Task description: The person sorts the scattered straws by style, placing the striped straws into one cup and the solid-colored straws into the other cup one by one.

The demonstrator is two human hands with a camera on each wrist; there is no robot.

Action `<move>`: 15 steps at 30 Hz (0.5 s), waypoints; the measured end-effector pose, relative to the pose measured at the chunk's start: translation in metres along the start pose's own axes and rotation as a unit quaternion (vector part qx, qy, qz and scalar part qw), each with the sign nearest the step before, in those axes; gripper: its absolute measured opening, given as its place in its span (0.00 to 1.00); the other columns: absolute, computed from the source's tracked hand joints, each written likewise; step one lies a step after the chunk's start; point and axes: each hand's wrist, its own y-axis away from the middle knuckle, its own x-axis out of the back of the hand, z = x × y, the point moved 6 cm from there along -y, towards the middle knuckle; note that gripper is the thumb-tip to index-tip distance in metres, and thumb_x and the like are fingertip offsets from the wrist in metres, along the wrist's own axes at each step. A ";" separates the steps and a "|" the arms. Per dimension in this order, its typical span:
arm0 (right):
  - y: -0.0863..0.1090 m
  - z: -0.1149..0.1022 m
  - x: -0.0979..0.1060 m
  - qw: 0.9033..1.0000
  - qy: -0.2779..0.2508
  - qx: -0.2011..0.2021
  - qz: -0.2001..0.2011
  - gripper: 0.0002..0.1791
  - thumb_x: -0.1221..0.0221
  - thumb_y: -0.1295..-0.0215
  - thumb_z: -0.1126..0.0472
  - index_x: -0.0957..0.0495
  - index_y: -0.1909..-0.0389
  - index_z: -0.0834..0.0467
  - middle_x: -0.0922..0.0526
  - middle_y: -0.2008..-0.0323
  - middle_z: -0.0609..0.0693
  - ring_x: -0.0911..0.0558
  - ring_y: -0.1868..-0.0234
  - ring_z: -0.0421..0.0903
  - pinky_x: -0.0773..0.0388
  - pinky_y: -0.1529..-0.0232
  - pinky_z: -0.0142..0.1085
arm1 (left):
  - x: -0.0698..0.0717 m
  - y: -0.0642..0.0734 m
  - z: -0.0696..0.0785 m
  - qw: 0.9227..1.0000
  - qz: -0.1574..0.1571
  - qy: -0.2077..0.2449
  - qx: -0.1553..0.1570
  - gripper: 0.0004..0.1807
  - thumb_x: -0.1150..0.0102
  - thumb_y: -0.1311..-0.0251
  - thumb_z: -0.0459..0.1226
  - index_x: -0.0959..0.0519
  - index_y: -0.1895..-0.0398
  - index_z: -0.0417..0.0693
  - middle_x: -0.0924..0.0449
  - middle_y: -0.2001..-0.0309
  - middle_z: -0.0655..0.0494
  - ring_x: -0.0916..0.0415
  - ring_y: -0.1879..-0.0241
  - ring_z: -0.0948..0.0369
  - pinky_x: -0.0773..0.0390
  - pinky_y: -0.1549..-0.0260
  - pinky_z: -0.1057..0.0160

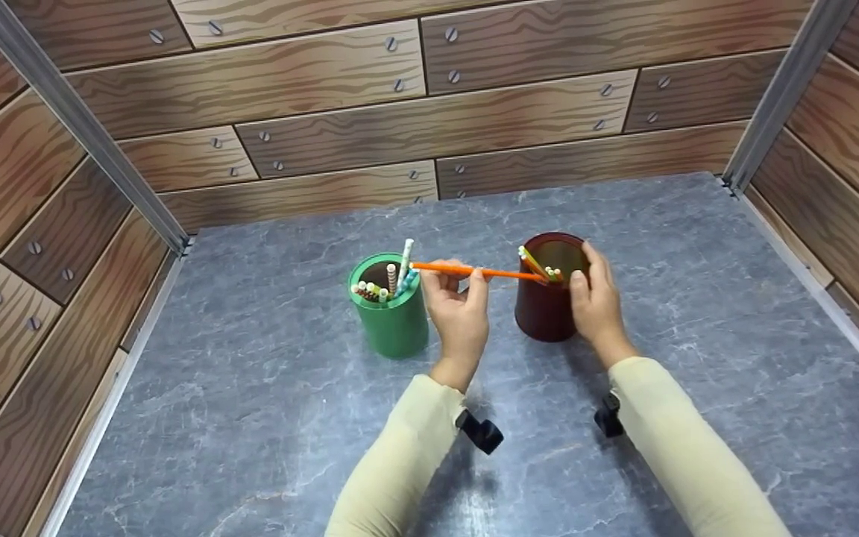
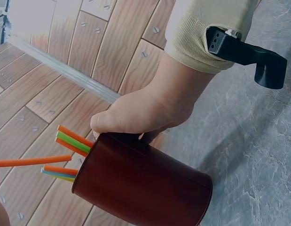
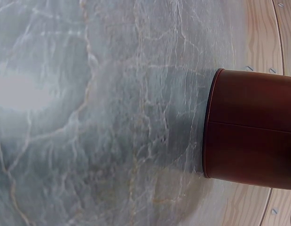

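An orange straw point(image 1: 508, 274) lies nearly level between the thumb and fingers of my left hand point(image 1: 461, 306). Its right end overlaps the rim of a dark red cup point(image 1: 545, 313) in the head view; in the left wrist view the straw point(image 2: 32, 161) ends close beside the cup's mouth. Several coloured straws point(image 2: 72, 140) stick out of that cup, orange and green among them. My right hand point(image 1: 598, 309) grips the cup's right side, thumb near the rim. Left of my left hand stands a green cup point(image 1: 394, 328) with several patterned paper straws point(image 1: 391, 280).
Both cups stand upright on a grey marbled table point(image 1: 250, 410). Wood-patterned panels point(image 1: 325, 142) close off the back and both sides, with metal posts point(image 1: 772, 89) at the corners. Each sleeve carries a small black wrist mount point(image 1: 483, 434).
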 end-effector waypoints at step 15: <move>0.000 0.000 0.000 1.000 0.000 0.000 0.005 0.28 0.56 0.36 0.61 0.40 0.36 0.68 0.38 0.37 0.66 0.40 0.34 0.60 0.48 0.34 0.50 | -0.004 -0.002 -0.009 0.999 -0.021 -0.030 0.007 0.13 0.50 0.47 0.19 0.41 0.61 0.30 0.32 0.68 0.55 0.27 0.66 0.63 0.20 0.64 0.58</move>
